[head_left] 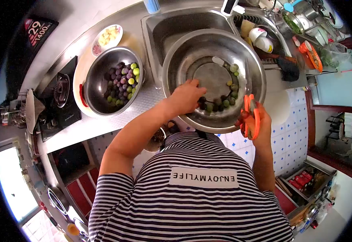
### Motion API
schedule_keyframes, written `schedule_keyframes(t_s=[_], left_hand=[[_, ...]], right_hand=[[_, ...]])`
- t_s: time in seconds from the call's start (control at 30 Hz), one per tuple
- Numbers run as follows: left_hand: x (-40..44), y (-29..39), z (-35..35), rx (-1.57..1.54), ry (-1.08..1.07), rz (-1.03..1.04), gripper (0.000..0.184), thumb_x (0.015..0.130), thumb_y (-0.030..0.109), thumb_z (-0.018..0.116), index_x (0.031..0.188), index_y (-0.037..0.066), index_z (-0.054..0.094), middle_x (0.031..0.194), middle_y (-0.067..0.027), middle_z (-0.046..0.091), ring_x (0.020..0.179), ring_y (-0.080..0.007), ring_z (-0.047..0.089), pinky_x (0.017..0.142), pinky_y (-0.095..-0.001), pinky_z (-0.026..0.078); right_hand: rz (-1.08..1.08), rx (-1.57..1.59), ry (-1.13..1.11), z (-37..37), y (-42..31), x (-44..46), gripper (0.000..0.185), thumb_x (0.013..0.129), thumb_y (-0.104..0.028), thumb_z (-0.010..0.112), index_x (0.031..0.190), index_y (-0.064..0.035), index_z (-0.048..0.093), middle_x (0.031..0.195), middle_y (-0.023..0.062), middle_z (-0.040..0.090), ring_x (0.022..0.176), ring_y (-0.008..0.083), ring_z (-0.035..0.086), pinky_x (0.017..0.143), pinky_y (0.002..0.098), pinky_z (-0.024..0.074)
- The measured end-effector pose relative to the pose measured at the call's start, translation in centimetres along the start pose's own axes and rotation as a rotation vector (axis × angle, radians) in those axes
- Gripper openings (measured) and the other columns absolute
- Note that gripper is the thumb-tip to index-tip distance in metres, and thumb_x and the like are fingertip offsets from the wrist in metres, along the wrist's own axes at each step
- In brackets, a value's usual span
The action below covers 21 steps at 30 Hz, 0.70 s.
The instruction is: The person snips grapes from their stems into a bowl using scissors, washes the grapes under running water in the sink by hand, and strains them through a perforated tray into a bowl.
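A large steel basin (175, 60) rests over the edge of the sink, with several green and dark round fruits (226, 101) along its lower right inside. My left hand (188, 97) reaches over the basin's left side with curled fingers, close to the dark fruits; what its fingertips hold, if anything, is hidden. At the basin's lower right rim, my right hand (258, 125) is closed round orange-handled scissors (250, 115). To the left stands a smaller steel bowl (97, 78) holding purple and green fruits (123, 82).
Behind the basin is the sink (159, 30). A white plate (117, 30) of cut yellow and pinkish pieces sits beyond the smaller bowl. A stove (63, 97) is at the left. Stacked bowls (260, 38) and a dark cloth (287, 69) lie at the right.
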<state>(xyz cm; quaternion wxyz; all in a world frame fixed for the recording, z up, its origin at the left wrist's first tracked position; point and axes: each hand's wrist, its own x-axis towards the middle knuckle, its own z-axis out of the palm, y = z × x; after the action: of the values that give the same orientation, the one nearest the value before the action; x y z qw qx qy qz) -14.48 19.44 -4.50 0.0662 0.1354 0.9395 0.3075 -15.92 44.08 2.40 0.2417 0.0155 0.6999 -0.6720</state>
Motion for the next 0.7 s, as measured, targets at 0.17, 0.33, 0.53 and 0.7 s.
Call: schedule_keyframes(t_s=[0.17, 0.33, 0.53, 0.7], left_hand=[[2.2, 0.3, 2.4, 0.324, -0.252, 0.042, 0.048, 0.066, 0.003, 0.065, 0.110, 0.013, 0.054, 0.113, -0.0162, 0.043, 0.109, -0.0348, 0.044, 0.080, -0.0460, 0.047], [3.0, -0.6, 3.5, 0.357, -0.319, 0.125, 0.050, 0.064, 0.002, 0.066, 0.111, 0.014, 0.053, 0.109, -0.0143, 0.045, 0.107, -0.0322, 0.046, 0.079, -0.0457, 0.047], [3.5, -1.2, 2.1, 0.089, -0.247, -0.087, 0.041, 0.069, 0.004, 0.061, 0.108, 0.010, 0.052, 0.102, -0.0153, 0.049, 0.099, -0.0321, 0.051, 0.077, -0.0407, 0.048], [2.4, -1.1, -2.0, -1.542, -0.001, -0.523, 0.025, 0.078, 0.013, 0.057, 0.102, 0.008, 0.054, 0.096, -0.0098, 0.058, 0.086, -0.0228, 0.057, 0.068, -0.0352, 0.051]], right_hand=[[0.065, 0.334, -0.077, -1.9, 2.0, 0.3, 0.039, 0.081, -0.002, 0.057, 0.118, -0.0001, 0.044, 0.079, 0.0078, 0.060, 0.056, 0.0153, 0.060, 0.042, 0.0229, 0.0456], [-0.050, -0.079, -0.104, -2.7, 2.6, 0.4, 0.040, 0.081, -0.002, 0.056, 0.119, 0.0004, 0.043, 0.082, 0.0092, 0.061, 0.057, 0.0151, 0.060, 0.042, 0.0238, 0.0457], [0.004, -0.009, -0.122, -3.0, 1.8, 0.8, 0.038, 0.082, -0.003, 0.056, 0.118, -0.0002, 0.044, 0.081, 0.0078, 0.061, 0.058, 0.0152, 0.061, 0.044, 0.0232, 0.0458], [-0.019, -0.042, -0.076, -2.8, 1.9, 1.4, 0.038, 0.082, -0.010, 0.058, 0.117, 0.0000, 0.047, 0.076, 0.0060, 0.057, 0.057, 0.0149, 0.059, 0.045, 0.0232, 0.0450]])
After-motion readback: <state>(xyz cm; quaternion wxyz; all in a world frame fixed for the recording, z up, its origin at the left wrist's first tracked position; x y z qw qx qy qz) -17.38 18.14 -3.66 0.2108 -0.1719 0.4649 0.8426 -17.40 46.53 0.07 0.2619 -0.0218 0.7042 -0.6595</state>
